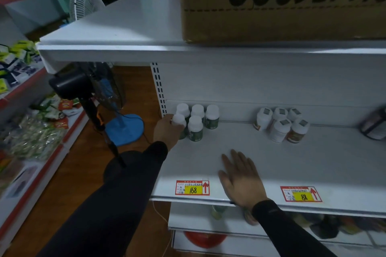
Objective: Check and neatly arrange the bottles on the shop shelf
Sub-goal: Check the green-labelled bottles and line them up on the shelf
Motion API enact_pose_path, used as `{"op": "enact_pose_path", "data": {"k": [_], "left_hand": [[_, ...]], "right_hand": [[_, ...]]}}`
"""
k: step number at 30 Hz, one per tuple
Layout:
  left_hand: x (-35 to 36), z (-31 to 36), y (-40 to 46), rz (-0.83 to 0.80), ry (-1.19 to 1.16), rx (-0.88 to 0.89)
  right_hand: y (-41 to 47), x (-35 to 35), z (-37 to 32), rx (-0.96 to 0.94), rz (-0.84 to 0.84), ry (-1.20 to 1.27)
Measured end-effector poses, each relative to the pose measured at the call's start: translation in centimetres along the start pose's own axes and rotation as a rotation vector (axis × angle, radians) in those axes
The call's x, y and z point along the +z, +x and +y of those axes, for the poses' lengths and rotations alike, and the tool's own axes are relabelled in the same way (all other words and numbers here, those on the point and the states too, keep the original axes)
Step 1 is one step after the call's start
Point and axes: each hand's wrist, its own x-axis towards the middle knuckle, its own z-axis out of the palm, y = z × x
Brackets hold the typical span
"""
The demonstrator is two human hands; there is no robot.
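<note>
I see five green-labelled bottles (197, 120) with white caps clustered at the far left of the white shelf (292, 158), three in a back row against the rear panel and two in front; my left hand (168, 131) has its fingers wrapped round the front-left bottle (179, 121) of that cluster, which stands upright on the shelf board; my right hand (240, 179) lies flat with fingers straight and spread on the bare shelf surface near the front edge, holding nothing; further right on the same shelf stands a second group of white bottles (281, 124) with brownish labels, well apart from the green ones; at the far right edge a dark container (375, 124) is partly cut off and blurred; two price tags sit on the shelf lip, one marked 168 (192, 188) below the green bottles and one marked 88 (300, 194) below the white group; on the shelf above rests a large cardboard box (282, 2); to the left, on the wooden floor, a black fan (83, 87) stands beside a blue base (125, 129).
</note>
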Motion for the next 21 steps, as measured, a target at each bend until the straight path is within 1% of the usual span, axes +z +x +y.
{"op": "enact_pose_path", "data": {"k": [9, 13, 16, 18, 21], "left_hand": [[0.4, -0.3, -0.2, 0.006, -0.013, 0.010], [0.9, -1.2, -1.1, -0.121, -0.219, -0.044], [1.9, -1.6, -2.0, -0.090, -0.153, -0.031], [2.7, -1.4, -2.3, -0.046, -0.083, -0.064], [3.8, -0.8, -2.5, 0.028, -0.056, -0.105]], "right_hand": [[-0.1, 0.1, 0.0, -0.005, 0.009, -0.019], [-0.1, 0.1, 0.0, -0.004, 0.011, -0.021], [0.0, 0.1, 0.0, -0.003, 0.006, -0.016], [0.0, 0.2, 0.0, -0.003, 0.003, -0.022], [0.0, 0.1, 0.0, -0.003, 0.003, -0.027]]}}
